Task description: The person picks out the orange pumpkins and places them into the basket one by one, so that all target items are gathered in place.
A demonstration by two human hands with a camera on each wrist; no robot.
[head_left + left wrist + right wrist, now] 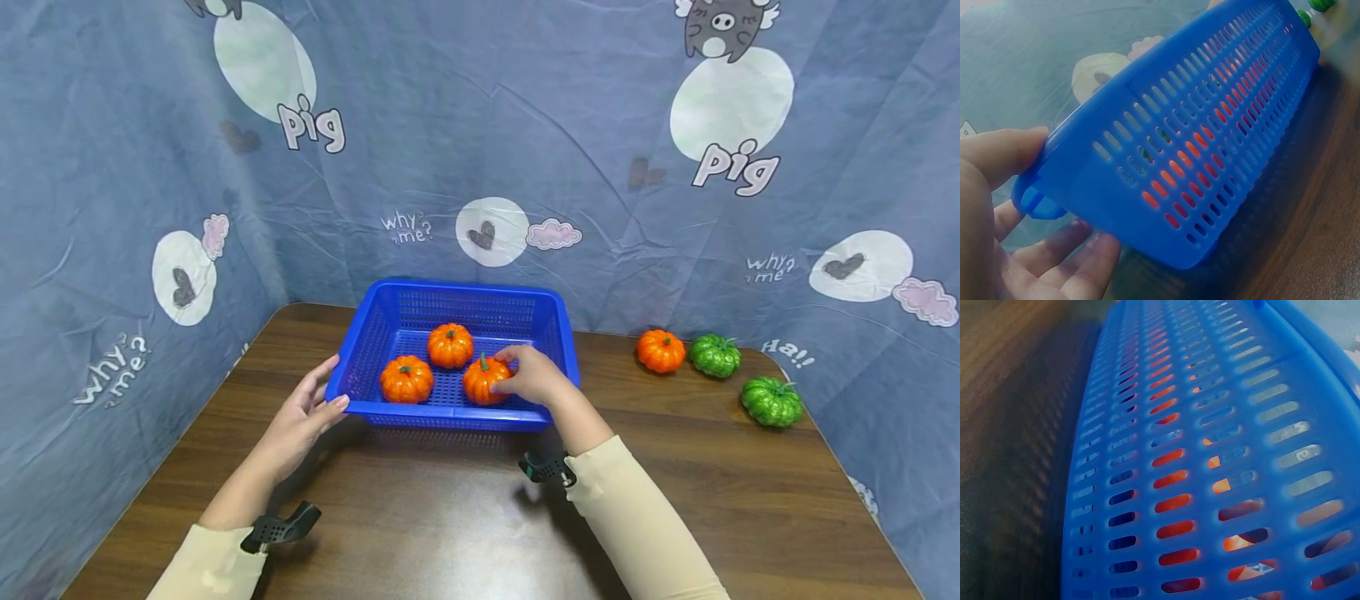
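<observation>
Your left hand (296, 425) grips the blue perforated plastic basket (450, 412) by its near-left corner; your right (536, 377) pinches the glossy orange ribbed pumpkin (481, 383) inside, near-right. Steady the rim and pinch gently, clear of the other two orange pumpkins (406, 381).

the left hand (1025, 269) holds one corner of the slotted blue basket (1104, 200), thumb on the rim and fingers below it, while orange things (1177, 168) show through the slots beside brown wood (1316, 206).
</observation>
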